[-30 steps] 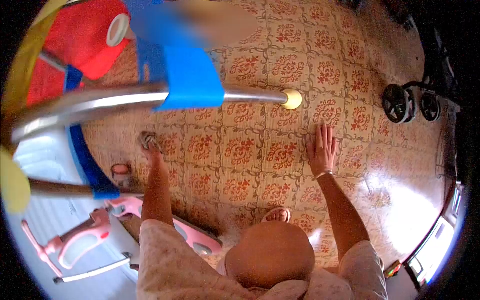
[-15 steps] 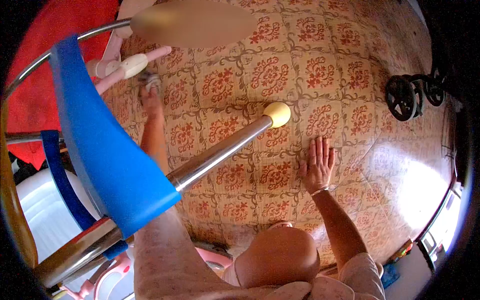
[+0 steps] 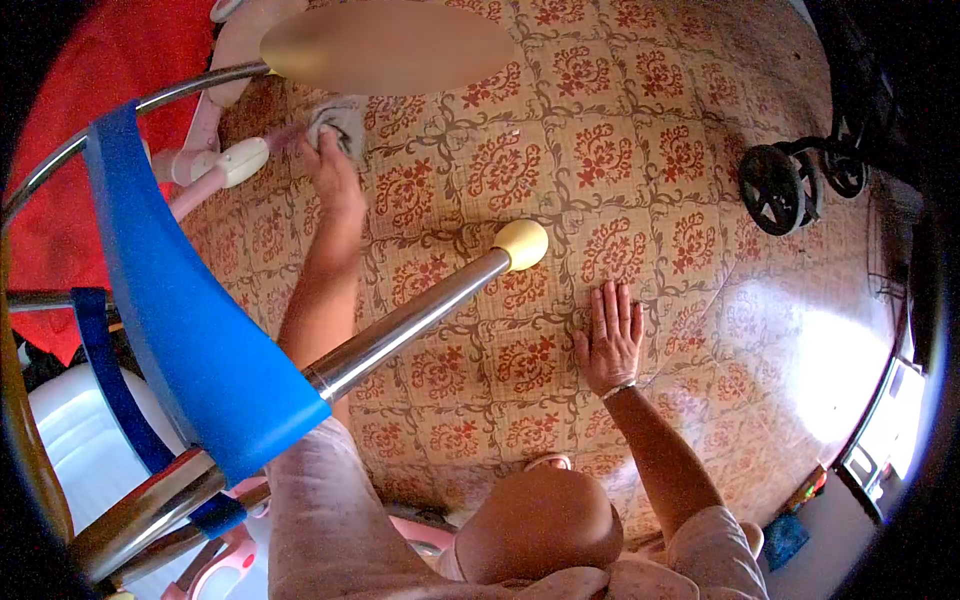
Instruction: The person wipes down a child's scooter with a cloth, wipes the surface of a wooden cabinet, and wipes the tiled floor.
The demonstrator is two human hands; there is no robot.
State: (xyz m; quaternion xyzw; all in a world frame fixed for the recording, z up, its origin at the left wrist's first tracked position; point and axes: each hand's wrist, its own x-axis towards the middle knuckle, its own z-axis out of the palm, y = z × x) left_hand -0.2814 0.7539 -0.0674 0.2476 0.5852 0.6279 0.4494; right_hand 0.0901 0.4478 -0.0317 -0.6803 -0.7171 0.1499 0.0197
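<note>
My left hand (image 3: 338,185) reaches out past the chrome leg and presses a grey cloth (image 3: 345,118) against the patterned floor (image 3: 505,170). Its fingers rest closed over the cloth, beside a pink and white frame (image 3: 243,162). On the right, my right hand (image 3: 610,348) lies flat on the floor, fingers stretched out and holding nothing. Between my arms juts a chrome leg (image 3: 420,325) with a yellow rounded tip (image 3: 522,245). It belongs to a piece of furniture with a blue band (image 3: 190,290), which crosses in front of my left arm.
Black wheels (image 3: 772,190) of some wheeled item stand at the right. A red cloth (image 3: 60,130) hangs at the far left, above a white rounded object (image 3: 95,420). Pink plastic parts (image 3: 225,565) show at lower left. A blurred patch hides part of the top.
My left hand has swept to the right with the cloth, away from the pink frame. My right hand stays flat on the floor. The view has shifted slightly.
</note>
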